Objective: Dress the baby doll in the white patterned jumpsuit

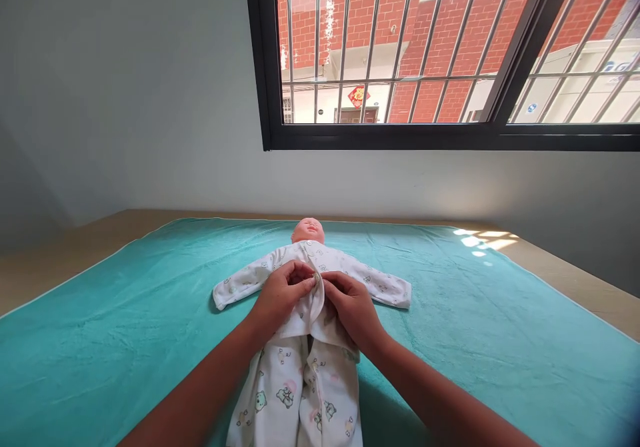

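Note:
A baby doll (309, 230) lies on its back with its head away from me. It wears a white long-sleeved baby shirt (280, 257) with small printed figures, its sleeves spread to both sides. White baby trousers (285, 394) with printed bears cover the legs. My left hand (287, 292) pinches the front edge of the shirt at mid-chest. Opposite it, my right hand (351, 304) is closed on the same front edge, thumb and fingers together. The cloth is lifted into a fold between the fingertips. Whether a fastener sits there is hidden by my fingers.
A turquoise cloth (140, 314) is spread over a wooden table (95, 234). Behind the table stands a grey wall (150, 100) with a dark-framed, barred window (400, 139). Patches of sunlight fall at the table's far right.

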The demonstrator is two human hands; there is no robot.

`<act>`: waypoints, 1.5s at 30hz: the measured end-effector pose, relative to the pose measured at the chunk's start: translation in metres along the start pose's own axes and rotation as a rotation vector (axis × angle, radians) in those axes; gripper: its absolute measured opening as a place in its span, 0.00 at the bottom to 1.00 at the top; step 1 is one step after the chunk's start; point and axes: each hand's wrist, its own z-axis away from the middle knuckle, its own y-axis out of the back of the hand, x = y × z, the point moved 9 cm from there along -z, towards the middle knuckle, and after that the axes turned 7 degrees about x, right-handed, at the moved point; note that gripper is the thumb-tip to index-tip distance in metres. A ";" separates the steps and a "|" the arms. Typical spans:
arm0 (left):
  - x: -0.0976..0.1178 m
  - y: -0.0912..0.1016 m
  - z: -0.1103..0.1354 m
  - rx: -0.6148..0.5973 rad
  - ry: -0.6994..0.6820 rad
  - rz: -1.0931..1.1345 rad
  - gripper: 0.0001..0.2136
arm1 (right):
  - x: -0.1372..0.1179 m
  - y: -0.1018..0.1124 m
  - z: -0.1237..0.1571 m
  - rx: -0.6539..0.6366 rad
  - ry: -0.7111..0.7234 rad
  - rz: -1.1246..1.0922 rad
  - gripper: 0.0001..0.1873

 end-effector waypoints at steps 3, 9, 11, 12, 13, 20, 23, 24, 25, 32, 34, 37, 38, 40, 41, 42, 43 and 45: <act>0.000 0.002 0.000 0.007 0.007 0.022 0.09 | 0.001 -0.001 0.000 -0.006 -0.005 -0.005 0.12; 0.000 0.001 0.001 -0.025 0.034 -0.013 0.10 | 0.001 0.000 0.001 0.018 0.007 0.043 0.10; -0.001 0.001 0.000 -0.016 0.030 -0.008 0.10 | -0.001 0.000 0.002 0.014 0.019 0.042 0.10; -0.002 0.001 0.000 -0.011 0.026 0.004 0.10 | -0.001 -0.001 0.002 0.012 0.023 0.036 0.10; -0.002 0.001 0.000 -0.010 0.021 0.014 0.11 | -0.002 -0.001 0.002 0.011 0.026 0.030 0.10; 0.009 -0.004 0.004 -0.068 -0.095 -0.082 0.13 | -0.003 -0.001 0.001 0.014 0.042 0.059 0.10; 0.011 -0.004 0.004 -0.057 -0.100 -0.117 0.12 | -0.002 0.000 0.001 0.019 0.044 0.067 0.10; 0.011 -0.003 0.004 -0.049 -0.091 -0.128 0.12 | -0.002 0.000 0.001 0.020 0.042 0.068 0.10; 0.010 -0.002 0.004 -0.043 -0.084 -0.134 0.11 | -0.001 0.000 0.001 0.019 0.038 0.069 0.10; 0.010 0.002 0.004 0.009 -0.106 -0.164 0.07 | -0.002 0.000 0.002 0.010 0.027 0.068 0.11; 0.010 0.003 0.004 0.014 -0.109 -0.177 0.08 | -0.003 -0.001 0.003 0.010 0.033 0.072 0.11; 0.010 0.004 0.004 0.021 -0.113 -0.176 0.07 | -0.006 0.000 0.004 0.021 0.061 0.088 0.10; 0.011 0.005 0.004 0.028 -0.115 -0.175 0.07 | -0.007 0.000 0.004 0.024 0.070 0.092 0.10; 0.011 0.007 0.004 0.049 -0.118 -0.175 0.07 | -0.007 0.000 0.004 0.024 0.079 0.098 0.10; 0.012 0.008 0.004 0.058 -0.120 -0.176 0.07 | -0.008 0.000 0.004 0.023 0.081 0.101 0.10; 0.013 0.009 0.004 0.065 -0.121 -0.180 0.07 | -0.008 -0.001 0.004 0.021 0.084 0.106 0.10; 0.013 0.009 0.004 0.069 -0.122 -0.186 0.07 | -0.008 -0.001 0.004 0.022 0.088 0.113 0.11; 0.014 0.009 0.004 0.069 -0.128 -0.207 0.06 | -0.010 -0.001 0.004 0.027 0.097 0.130 0.11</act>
